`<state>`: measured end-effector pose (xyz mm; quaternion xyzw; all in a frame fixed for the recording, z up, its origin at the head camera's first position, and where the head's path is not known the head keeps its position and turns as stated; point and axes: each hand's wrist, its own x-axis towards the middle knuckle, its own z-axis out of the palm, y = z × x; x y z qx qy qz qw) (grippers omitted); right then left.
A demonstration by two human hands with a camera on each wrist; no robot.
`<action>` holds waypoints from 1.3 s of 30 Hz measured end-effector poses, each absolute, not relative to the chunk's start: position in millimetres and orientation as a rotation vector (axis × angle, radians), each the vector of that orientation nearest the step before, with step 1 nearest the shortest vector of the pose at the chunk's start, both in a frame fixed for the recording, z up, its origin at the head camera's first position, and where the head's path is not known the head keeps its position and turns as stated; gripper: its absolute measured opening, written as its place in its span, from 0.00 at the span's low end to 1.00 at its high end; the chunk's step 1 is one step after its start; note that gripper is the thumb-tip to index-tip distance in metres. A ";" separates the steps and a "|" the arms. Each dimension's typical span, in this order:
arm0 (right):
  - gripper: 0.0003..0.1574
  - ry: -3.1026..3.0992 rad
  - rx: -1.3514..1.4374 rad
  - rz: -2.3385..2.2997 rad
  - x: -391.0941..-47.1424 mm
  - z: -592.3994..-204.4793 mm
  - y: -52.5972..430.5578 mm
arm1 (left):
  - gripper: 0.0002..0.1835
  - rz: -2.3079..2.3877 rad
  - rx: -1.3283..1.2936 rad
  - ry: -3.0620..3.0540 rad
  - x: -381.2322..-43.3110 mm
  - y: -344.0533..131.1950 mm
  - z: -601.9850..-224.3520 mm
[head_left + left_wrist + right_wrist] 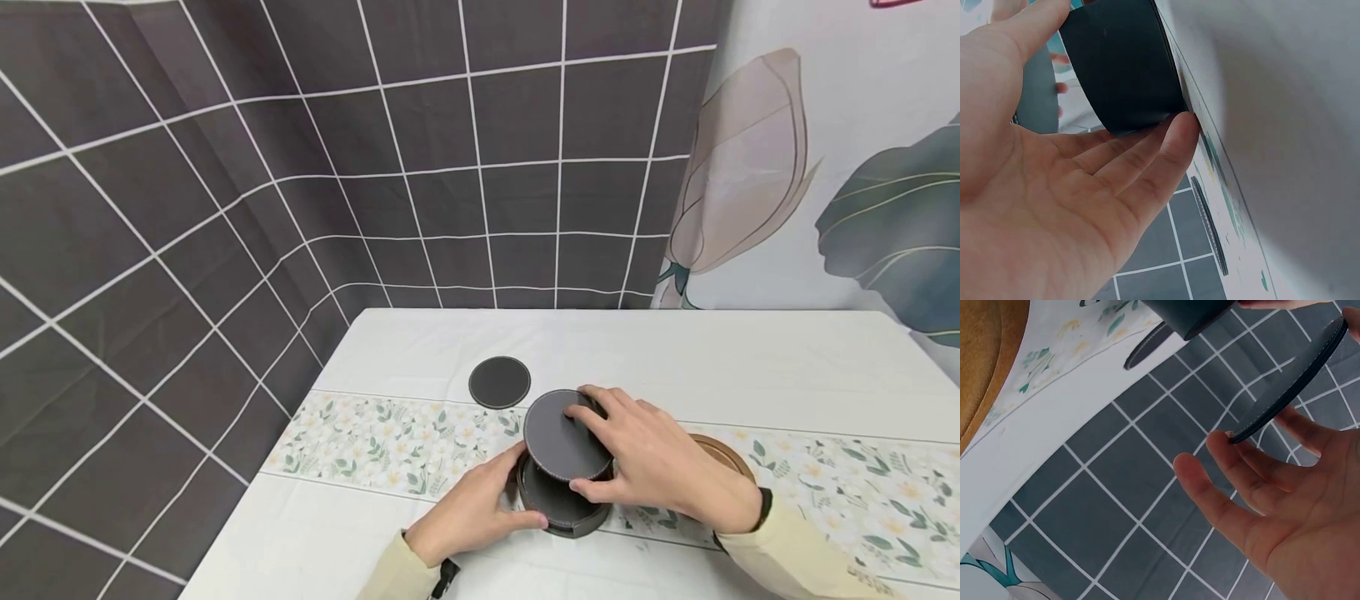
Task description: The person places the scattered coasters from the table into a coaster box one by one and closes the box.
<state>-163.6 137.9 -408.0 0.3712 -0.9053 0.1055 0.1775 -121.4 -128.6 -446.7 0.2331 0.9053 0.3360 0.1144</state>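
My left hand [476,512] grips the side of a round black coaster holder [576,528], thumb at the near side and fingers around the far side. In the left wrist view the holder's dark smooth wall [1122,62] stands on the table between thumb and fingers. My right hand [660,462] holds a round black coaster [558,437] with stitched edging by its rim, tilted above the holder. From the right wrist its edge [1297,378] looks thick; whether it is one coaster or a stack I cannot tell. Another black coaster [499,382] lies flat on the table beyond the holder.
A round brown wooden piece [723,454] lies partly hidden under my right wrist. The white tablecloth [675,350] has a flowered band across it. Dark grid-patterned cloth [420,200] hangs behind and at the left; a floral curtain [840,192] hangs at the right.
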 end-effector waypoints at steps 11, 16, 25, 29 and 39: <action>0.52 -2.568 1.101 0.234 -159.2 -412.3 134.2 | 0.53 0.993 0.688 2.668 -120.2 -128.5 -445.2; 0.51 -2.558 1.114 0.210 -156.9 -414.3 132.1 | 0.52 0.991 0.717 2.683 -120.2 -128.1 -446.7; 0.52 -2.542 1.138 0.188 -154.8 -418.3 129.7 | 0.51 1.011 0.732 2.671 -120.2 -128.5 -448.0; 0.51 -2.557 1.151 0.195 -155.1 -420.3 129.4 | 0.50 1.016 0.736 2.666 -120.1 -128.5 -447.3; 0.50 -2.592 1.172 0.199 -155.1 -422.7 129.4 | 0.49 1.019 0.734 2.665 -119.8 -128.6 -446.0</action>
